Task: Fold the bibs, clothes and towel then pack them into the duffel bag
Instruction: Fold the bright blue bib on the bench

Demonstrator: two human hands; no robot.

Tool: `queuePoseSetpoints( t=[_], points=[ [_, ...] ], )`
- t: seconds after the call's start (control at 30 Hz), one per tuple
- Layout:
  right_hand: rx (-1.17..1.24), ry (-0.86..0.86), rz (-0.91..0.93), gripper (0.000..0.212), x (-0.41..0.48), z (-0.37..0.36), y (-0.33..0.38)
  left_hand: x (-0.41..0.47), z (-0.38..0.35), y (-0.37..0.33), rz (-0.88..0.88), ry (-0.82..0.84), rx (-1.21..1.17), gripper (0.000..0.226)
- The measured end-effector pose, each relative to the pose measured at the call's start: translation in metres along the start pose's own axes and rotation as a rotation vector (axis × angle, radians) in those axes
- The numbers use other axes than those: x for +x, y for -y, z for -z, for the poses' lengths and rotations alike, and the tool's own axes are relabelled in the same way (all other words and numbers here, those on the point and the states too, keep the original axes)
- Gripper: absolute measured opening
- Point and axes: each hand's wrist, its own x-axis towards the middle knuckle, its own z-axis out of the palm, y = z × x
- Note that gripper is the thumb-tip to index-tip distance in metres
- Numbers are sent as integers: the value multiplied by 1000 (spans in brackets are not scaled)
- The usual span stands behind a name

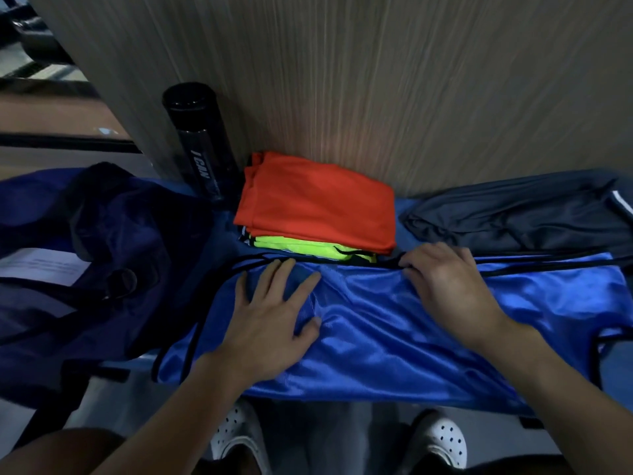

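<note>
Prob. gym changing rm: bench (402, 205), wood-grain panel (376, 80), sports bottle (198, 145), bibs (318, 200).

Head camera looks steeply down, close over the bench edge.

A blue bib (394, 323) with black trim lies spread across the bench, both hands on it. The left hand (270, 317) lies flat with fingers splayed. The right hand (445, 286) curls its fingers over the bib's far edge. Just beyond sits a folded stack: an orange bib (318, 204) on top, a yellow bib (308, 250) under it. A black bottle (198, 142) stands to its left against the wooden wall (376, 80). A navy duffel bag (102, 255) sits at left, dark clothes (513, 217) at right. White shoes (442, 437) show below.
</note>
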Motion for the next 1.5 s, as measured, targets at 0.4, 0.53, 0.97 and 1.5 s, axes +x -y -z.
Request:
queuePoseSetpoints(
  t=[0.4,0.53,0.97,1.5],
  points=[
    [-233,111,-283,48,-26,1,4,3,4,-28,-112,-171,-66,66],
    [-120,470,-338,85,-38,-9,-7,8,-8,-28,-65,40,4,72],
    [-90,6,-312,33,-57,7,-70,58,40,-115,-419,-485,-73,37],
    [-155,-183,-341,11,-31,18,-97,119,45,-163,-299,-341,149,20]
  ],
)
